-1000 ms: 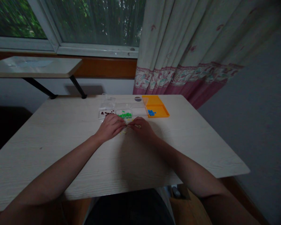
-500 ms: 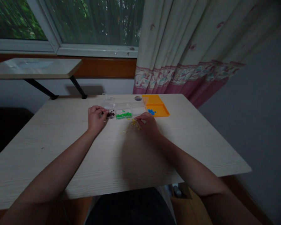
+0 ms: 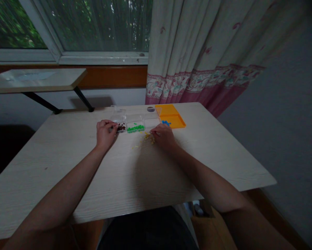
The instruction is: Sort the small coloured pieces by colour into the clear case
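A clear plastic compartment box (image 3: 152, 123) stands on the table with its lids up. Dark brown bits (image 3: 121, 127) lie in its left compartment and small green pieces (image 3: 135, 128) in the middle one. My left hand (image 3: 104, 134) is closed round the left end of the box, thumb and fingers at its edge. Just in front of the box, a loose scatter of small yellow pieces (image 3: 148, 137) lies on the tabletop. Beside them my right hand (image 3: 164, 136) is closed, thumb and forefinger pinched together; whatever is between the fingertips is too small to make out.
To the right, an open orange case (image 3: 177, 121) holds small blue pieces (image 3: 166, 123), partly hidden behind my right hand. A raised shelf (image 3: 38, 80) on black legs stands at the table's back left. Curtain (image 3: 197, 52) and window are behind the table (image 3: 106, 194).
The whole view has shifted slightly, with the things on the table a little further left. Both hands keep nearly the same places by the box and the yellow pieces.
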The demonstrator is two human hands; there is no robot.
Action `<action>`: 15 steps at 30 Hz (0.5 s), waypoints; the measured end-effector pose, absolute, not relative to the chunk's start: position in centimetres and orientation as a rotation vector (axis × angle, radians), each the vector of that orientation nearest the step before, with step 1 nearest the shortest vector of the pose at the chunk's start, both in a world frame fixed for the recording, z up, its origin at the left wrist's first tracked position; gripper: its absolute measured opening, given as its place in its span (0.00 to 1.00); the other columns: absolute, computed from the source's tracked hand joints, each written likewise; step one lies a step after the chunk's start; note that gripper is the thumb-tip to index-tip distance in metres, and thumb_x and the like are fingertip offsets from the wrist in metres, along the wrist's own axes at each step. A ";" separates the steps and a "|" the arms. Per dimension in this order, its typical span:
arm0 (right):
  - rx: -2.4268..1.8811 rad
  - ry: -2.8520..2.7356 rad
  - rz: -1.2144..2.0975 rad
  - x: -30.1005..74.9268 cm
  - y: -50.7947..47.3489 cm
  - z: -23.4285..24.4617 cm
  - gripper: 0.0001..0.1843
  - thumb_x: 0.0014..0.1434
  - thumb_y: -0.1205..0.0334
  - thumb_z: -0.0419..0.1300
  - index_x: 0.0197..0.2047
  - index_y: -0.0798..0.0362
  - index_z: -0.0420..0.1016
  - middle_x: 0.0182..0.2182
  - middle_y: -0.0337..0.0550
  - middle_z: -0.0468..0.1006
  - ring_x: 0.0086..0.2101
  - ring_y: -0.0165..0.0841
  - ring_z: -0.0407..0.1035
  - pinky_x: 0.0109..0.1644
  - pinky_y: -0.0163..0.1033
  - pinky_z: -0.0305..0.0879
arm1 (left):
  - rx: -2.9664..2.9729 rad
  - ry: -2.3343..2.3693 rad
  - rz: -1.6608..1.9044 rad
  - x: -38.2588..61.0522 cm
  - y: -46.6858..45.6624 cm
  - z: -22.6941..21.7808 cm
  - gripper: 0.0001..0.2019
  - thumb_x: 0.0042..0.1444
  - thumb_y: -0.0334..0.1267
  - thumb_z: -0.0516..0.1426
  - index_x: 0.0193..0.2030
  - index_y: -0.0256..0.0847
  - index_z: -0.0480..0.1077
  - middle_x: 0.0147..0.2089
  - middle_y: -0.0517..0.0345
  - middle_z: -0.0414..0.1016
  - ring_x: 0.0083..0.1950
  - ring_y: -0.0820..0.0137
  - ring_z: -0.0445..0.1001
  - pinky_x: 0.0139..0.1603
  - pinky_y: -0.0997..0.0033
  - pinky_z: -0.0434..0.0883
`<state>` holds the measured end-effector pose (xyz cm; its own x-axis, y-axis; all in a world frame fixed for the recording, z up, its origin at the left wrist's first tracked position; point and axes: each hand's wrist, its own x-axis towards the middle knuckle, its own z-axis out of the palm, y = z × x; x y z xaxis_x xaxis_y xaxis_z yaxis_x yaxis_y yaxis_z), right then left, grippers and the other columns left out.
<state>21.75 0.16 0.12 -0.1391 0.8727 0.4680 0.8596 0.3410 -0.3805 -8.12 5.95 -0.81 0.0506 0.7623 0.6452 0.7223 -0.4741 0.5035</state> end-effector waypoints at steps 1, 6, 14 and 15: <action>-1.510 -1.988 0.030 21.8 0.2 0.2 0.09 0.61 0.62 0.60 0.35 0.51 0.82 0.34 0.43 0.79 0.39 0.35 0.67 0.48 0.42 0.58 | 2.242 1.590 1.426 -8.2 6.0 -0.9 0.07 0.58 0.41 0.59 0.36 0.43 0.77 0.41 0.50 0.72 0.49 0.59 0.67 0.55 0.50 0.64; -1.527 -1.978 0.036 22.1 0.2 0.1 0.10 0.61 0.62 0.59 0.35 0.50 0.82 0.34 0.43 0.79 0.39 0.36 0.67 0.48 0.43 0.58 | 2.257 1.585 1.411 -8.4 6.3 -1.2 0.07 0.59 0.41 0.59 0.36 0.42 0.77 0.41 0.50 0.73 0.48 0.61 0.68 0.56 0.50 0.63; -1.538 -1.959 0.021 22.2 0.5 -0.2 0.09 0.61 0.62 0.60 0.35 0.52 0.82 0.34 0.44 0.79 0.39 0.36 0.67 0.48 0.42 0.58 | 2.263 1.602 1.421 -8.2 6.0 -0.9 0.08 0.59 0.42 0.59 0.37 0.42 0.78 0.41 0.52 0.73 0.48 0.60 0.67 0.55 0.52 0.64; -1.534 -1.957 0.020 22.3 0.5 -0.2 0.09 0.61 0.62 0.60 0.35 0.52 0.82 0.34 0.44 0.79 0.38 0.35 0.67 0.48 0.41 0.58 | 2.264 1.604 1.414 -8.2 6.0 -0.9 0.08 0.59 0.42 0.59 0.37 0.42 0.78 0.41 0.52 0.73 0.48 0.61 0.67 0.55 0.53 0.64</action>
<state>22.26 0.48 -0.21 -0.1106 0.8754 0.4706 0.8657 0.3174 -0.3870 -8.22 6.02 -0.93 0.0574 0.7612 0.6460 0.7364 -0.4692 0.4874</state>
